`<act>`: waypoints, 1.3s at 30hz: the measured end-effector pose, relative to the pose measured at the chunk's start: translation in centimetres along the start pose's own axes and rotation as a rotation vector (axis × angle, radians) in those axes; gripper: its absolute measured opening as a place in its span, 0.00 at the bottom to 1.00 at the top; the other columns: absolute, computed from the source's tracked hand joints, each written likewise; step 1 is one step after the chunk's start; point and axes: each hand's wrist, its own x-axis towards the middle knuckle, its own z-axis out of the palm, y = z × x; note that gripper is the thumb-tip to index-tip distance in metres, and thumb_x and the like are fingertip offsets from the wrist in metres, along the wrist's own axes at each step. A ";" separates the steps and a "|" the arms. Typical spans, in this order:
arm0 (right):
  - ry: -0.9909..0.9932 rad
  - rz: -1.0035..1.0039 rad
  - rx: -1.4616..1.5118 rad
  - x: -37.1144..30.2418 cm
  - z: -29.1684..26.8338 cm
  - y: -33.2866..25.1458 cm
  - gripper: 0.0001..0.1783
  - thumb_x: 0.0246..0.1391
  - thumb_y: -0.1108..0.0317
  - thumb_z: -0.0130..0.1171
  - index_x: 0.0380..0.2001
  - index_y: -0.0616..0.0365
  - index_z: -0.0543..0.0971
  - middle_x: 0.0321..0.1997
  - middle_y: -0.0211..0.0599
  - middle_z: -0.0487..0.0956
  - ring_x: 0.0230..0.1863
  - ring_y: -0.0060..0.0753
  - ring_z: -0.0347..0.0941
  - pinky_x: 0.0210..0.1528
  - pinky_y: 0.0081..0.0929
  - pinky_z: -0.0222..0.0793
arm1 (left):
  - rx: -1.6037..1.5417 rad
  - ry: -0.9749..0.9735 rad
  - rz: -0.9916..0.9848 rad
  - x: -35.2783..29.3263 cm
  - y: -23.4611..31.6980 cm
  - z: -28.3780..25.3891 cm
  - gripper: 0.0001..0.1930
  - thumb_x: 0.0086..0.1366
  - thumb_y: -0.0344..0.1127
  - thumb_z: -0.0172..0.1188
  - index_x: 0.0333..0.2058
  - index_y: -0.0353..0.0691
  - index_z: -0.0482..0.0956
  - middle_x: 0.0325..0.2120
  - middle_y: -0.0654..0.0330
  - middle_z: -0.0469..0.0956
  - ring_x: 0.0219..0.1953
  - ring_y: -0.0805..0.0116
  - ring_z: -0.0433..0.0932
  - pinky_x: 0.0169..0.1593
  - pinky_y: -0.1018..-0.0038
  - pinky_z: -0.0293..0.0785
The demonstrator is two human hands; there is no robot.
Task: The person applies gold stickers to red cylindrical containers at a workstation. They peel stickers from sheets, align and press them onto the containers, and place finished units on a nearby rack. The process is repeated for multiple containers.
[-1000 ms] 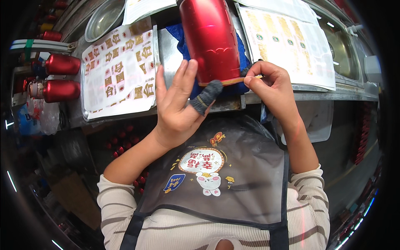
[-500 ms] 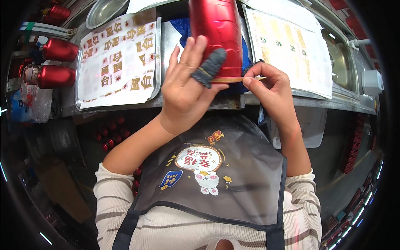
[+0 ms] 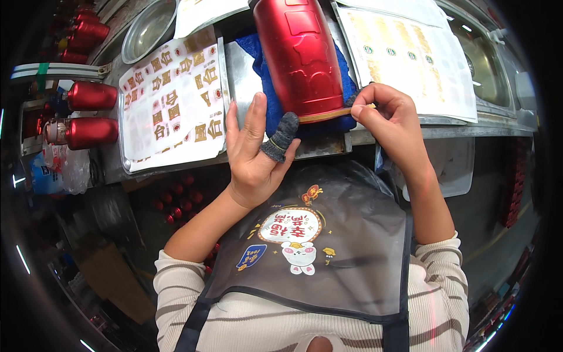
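A shiny red metal bottle with embossed shapes lies on a blue cloth, its base toward me. Along the base edge runs a thin tan-gold strip. My right hand pinches the strip's free end between thumb and forefinger, just right of the base. My left hand is open beside the bottle's lower left, fingers spread, seemingly holding nothing. A grey knitted finger cover sits on its forefinger; another dark cover partly shows behind my right hand.
Left of the cloth lies a tray with a sheet of gold and red decals. A second decal sheet lies to the right, near a metal sink. Red bottles stick out at the left, below a metal bowl. A whitish bin stands under the table.
My left hand has come off the bottle and drawn back toward me. My right hand still pinches the strip. The bottle now leans more to the left in view, partly from the camera's shift.
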 end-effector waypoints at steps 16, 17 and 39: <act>-0.034 -0.024 -0.026 0.3 0.0 0.2 0.04 0.54 0.74 0.60 0.30 0.65 0.79 0.29 0.24 0.77 0.27 0.08 0.66 0.28 0.10 0.61 | 0.183 0.019 0.164 6.5 2.3 0.6 0.11 0.46 0.36 0.68 0.30 0.42 0.84 0.58 0.47 0.74 0.61 0.40 0.71 0.61 0.33 0.57; -0.039 -0.026 -0.014 0.2 0.2 0.2 0.04 0.54 0.74 0.61 0.30 0.64 0.79 0.28 0.23 0.77 0.26 0.07 0.66 0.28 0.10 0.60 | 0.135 0.057 0.129 6.3 1.6 0.9 0.13 0.46 0.37 0.69 0.34 0.42 0.86 0.58 0.46 0.74 0.62 0.42 0.70 0.61 0.34 0.57; 0.014 -0.024 -0.023 -1.2 -0.1 -1.5 0.02 0.53 0.76 0.60 0.28 0.63 0.77 0.25 0.21 0.74 0.21 0.05 0.63 0.23 0.09 0.55 | -0.026 -0.017 -0.010 1.3 0.2 -0.3 0.21 0.49 0.28 0.73 0.45 0.41 0.84 0.63 0.40 0.67 0.62 0.39 0.70 0.65 0.38 0.50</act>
